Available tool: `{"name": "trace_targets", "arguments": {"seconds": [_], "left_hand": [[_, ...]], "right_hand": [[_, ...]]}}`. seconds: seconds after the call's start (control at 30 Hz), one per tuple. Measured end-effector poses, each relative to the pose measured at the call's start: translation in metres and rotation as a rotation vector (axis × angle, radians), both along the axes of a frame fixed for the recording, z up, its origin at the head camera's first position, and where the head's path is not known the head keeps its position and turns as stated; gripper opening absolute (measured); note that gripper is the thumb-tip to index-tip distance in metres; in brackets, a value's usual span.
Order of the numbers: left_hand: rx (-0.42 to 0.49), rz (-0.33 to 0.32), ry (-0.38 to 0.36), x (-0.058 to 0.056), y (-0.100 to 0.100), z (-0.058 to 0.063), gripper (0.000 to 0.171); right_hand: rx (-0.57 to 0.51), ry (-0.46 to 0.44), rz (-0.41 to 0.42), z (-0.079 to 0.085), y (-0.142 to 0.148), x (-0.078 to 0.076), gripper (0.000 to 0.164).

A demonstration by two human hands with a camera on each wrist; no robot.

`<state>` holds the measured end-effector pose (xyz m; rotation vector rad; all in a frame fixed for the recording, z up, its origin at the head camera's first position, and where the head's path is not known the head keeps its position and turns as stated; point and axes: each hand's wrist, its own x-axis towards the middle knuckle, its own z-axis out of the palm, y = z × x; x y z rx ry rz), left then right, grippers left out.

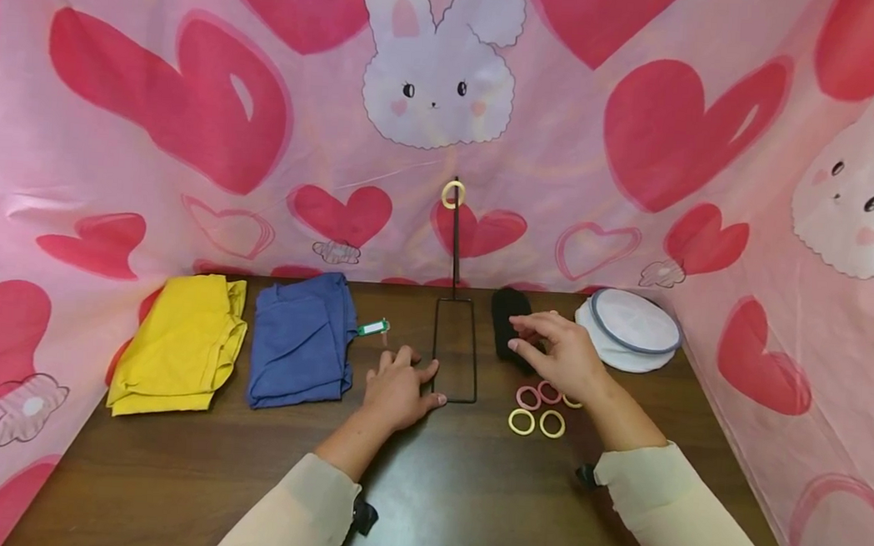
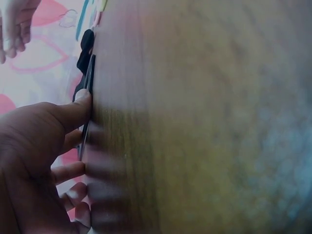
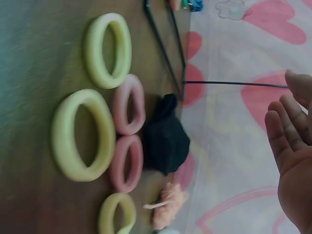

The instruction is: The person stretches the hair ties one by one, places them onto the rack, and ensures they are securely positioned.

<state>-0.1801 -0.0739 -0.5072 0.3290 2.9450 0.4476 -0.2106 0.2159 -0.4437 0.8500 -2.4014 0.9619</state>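
If shifting the left hand, beware rocking the wire stand and dislodging the yellow ring at its top, or, farther right, snagging bunched rings on the counter. Touching the stand's base with spread left fingers; holding nothing in the right hand, with parted fingers.

Your head camera looks forward and down over the brown wooden table, facing the pink heart-printed sheet. Your left wrist camera looks low along the table, tipped sideways, close to your left hand. Your right one, likewise tipped, sits near the round pale yellow rings, sharing them and the thin black stand with the head view.
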Motion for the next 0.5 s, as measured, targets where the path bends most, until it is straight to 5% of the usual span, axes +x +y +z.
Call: {"name": "trace_targets", "arguments": {"seconds": [0.5], "left_hand": [[-0.006, -0.001, -0.012, 0.001, 0.0, 0.003, 0.067]], "right_hand": [[0.167, -0.184, 0.054, -0.025, 0.03, 0.019, 0.038]]}}
